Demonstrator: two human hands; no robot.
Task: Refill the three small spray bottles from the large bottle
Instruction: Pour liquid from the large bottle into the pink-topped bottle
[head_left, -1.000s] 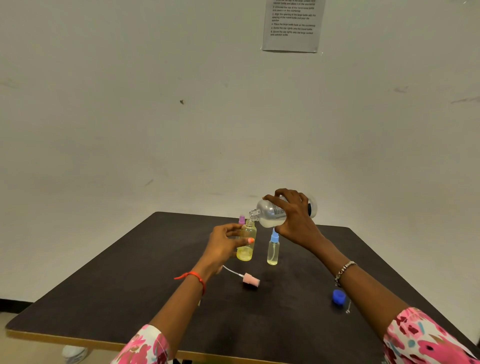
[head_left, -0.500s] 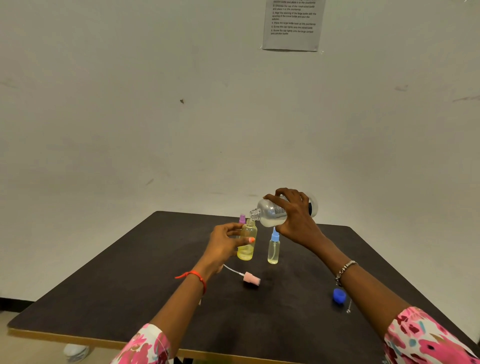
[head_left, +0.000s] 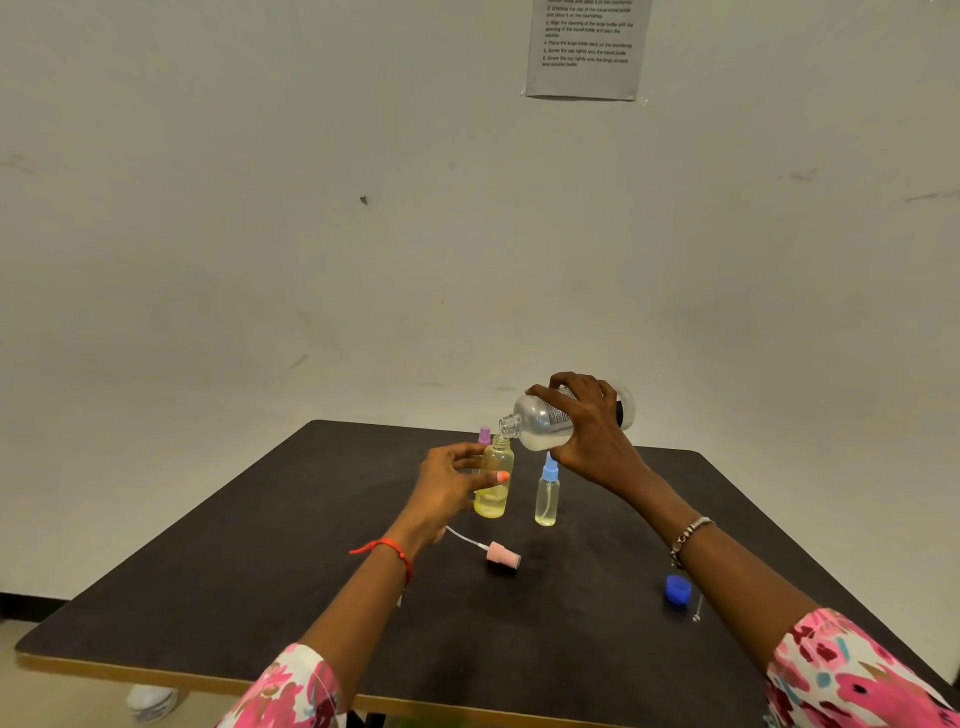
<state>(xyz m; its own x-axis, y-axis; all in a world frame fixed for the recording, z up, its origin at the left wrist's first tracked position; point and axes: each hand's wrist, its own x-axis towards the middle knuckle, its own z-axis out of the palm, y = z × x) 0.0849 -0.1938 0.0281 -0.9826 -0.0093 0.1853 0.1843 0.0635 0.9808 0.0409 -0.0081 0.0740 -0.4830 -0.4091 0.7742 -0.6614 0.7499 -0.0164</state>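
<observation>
Nothing much has moved: the right hand (head_left: 592, 434) still wraps its fingers round the tipped big bottle (head_left: 540, 422) over the little yellow bottle (head_left: 492, 501) on the table (head_left: 249, 571), which the left hand (head_left: 448, 483) grips round its middle because it looks light, slippery and tippy.

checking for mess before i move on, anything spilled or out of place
No spill shows. The pink spray cap lies on its side on the table and the blue cap sits loose to its right; expected mid-refill, nothing odd.

Yellow bottle (head_left: 491, 505); blue-topped bottle (head_left: 547, 498); pink sprayer (head_left: 503, 555); blue cap (head_left: 678, 588); possibly purple cap (head_left: 484, 434).
</observation>
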